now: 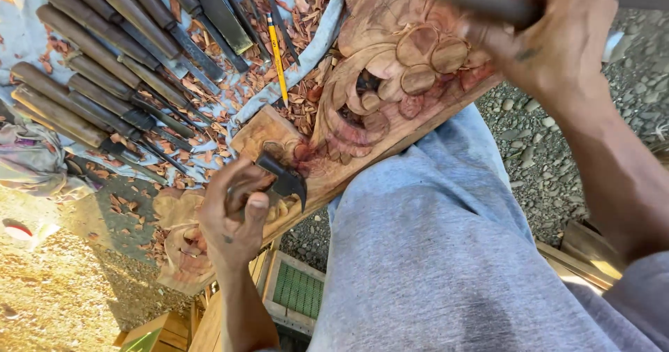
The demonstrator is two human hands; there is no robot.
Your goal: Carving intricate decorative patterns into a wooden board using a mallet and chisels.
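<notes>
Carving a floral relief panel with chisel and mallet

The left hand [237,216] has its fingers wrapped tight round a dark chisel [284,178], whose edge meets the carved wooden panel [390,80] just beyond the fingertips. The right hand [557,38] clenches what looks like a mallet handle [488,0] — blurred. Best kept steady — blade low, strikes light.

A single head-worn camera looks steeply down from close above the person's lap, onto the carved wooden board [390,87] and the row of chisels [104,66] at upper left; gravel ground fills the right edge.
</notes>
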